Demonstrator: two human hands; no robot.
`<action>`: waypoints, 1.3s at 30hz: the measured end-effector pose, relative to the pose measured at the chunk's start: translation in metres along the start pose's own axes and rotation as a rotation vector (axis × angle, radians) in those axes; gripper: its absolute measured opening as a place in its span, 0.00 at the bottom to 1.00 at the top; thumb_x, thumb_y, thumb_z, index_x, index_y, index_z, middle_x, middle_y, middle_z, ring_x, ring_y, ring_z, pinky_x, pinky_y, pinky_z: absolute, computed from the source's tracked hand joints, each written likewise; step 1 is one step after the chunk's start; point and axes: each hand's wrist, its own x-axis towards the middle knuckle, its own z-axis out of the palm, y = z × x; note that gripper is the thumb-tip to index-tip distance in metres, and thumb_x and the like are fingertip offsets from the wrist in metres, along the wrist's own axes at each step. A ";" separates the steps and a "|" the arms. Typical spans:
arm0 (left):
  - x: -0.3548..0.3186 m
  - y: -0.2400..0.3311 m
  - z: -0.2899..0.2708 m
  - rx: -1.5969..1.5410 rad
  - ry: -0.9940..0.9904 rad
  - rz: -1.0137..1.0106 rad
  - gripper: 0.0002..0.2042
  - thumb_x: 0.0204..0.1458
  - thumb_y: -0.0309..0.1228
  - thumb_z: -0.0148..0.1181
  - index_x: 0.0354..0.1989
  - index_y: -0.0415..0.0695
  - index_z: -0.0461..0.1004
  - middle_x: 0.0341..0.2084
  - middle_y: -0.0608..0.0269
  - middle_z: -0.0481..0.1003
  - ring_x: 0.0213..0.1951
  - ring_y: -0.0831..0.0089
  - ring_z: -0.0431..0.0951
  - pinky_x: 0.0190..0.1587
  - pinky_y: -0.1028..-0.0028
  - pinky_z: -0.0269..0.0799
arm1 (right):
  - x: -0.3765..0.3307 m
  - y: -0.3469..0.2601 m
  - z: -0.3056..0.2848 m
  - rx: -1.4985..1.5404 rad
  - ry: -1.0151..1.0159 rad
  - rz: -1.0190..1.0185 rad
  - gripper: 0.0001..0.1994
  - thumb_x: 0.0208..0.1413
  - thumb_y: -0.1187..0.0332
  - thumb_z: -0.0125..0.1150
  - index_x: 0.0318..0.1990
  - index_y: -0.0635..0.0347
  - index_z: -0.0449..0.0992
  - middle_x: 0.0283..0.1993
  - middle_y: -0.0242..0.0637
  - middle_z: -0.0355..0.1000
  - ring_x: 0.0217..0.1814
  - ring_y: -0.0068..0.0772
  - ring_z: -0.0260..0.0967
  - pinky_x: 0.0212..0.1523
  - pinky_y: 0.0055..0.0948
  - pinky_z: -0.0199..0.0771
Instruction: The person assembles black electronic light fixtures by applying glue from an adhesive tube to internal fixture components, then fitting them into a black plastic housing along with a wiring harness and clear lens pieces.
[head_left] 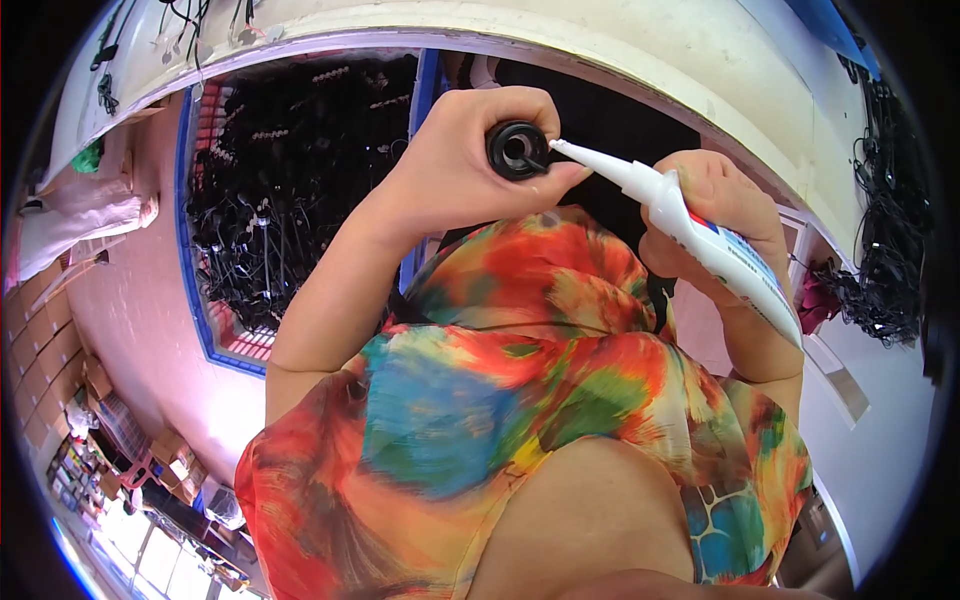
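My left hand (455, 160) is closed around a black cylindrical part (514, 150), its round, hollow end facing up at me. The rest of that part is hidden inside the fist, so its kind cannot be told. In my right hand (715, 205) is a white glue tube (725, 255) with a long tapered nozzle (600, 160). The nozzle points left, its tip close beside the rim of the black part, near my left fingers. Whether tip and rim touch, I cannot tell.
A pale table (620, 45) curves across the far side, with thin black cables (185, 25) on its left. To the left stands a blue-edged crate (195, 300) full of black cabled parts (300, 190). More black cables (885, 270) hang at the right. Cardboard boxes (45, 365) are stacked far left.
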 end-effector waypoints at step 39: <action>-0.005 -0.009 -0.004 0.177 0.043 0.013 0.11 0.34 0.28 0.65 0.20 0.40 0.66 0.11 0.62 0.62 0.16 0.77 0.60 0.20 0.79 0.60 | 0.017 -0.008 0.026 -0.343 0.065 0.197 0.12 0.50 0.62 0.55 0.25 0.62 0.76 0.16 0.27 0.68 0.13 0.10 0.58 0.12 0.13 0.50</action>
